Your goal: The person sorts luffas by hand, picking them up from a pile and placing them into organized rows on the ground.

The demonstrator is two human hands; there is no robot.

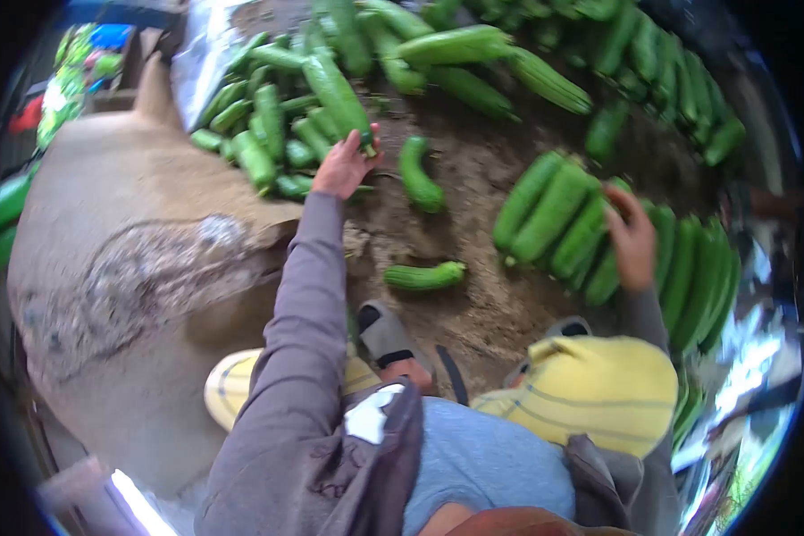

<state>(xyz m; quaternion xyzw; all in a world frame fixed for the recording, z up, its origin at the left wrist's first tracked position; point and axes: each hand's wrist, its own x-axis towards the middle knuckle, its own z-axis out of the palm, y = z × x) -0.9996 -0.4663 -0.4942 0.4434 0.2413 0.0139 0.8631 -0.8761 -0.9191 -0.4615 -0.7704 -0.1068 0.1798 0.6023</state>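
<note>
Reaching forward, my left hand (347,166) is closed around the near end of a long green gourd (335,89), which points away over a heap of smaller green gourds (257,161). My right hand (632,234) rests at a row of green gourds (554,210) laid side by side on the right. Its fingers are bent at the top of the row, and whether they grip one is unclear. Between my hands, a curved gourd (418,174) and a short gourd (424,276) lie on the brown ground.
Larger ridged gourds (460,46) lie at the top, with more stacked at the upper right (665,71). A worn concrete slab (116,196) with a broken edge is on the left. My sandalled foot (393,335) is below the short gourd.
</note>
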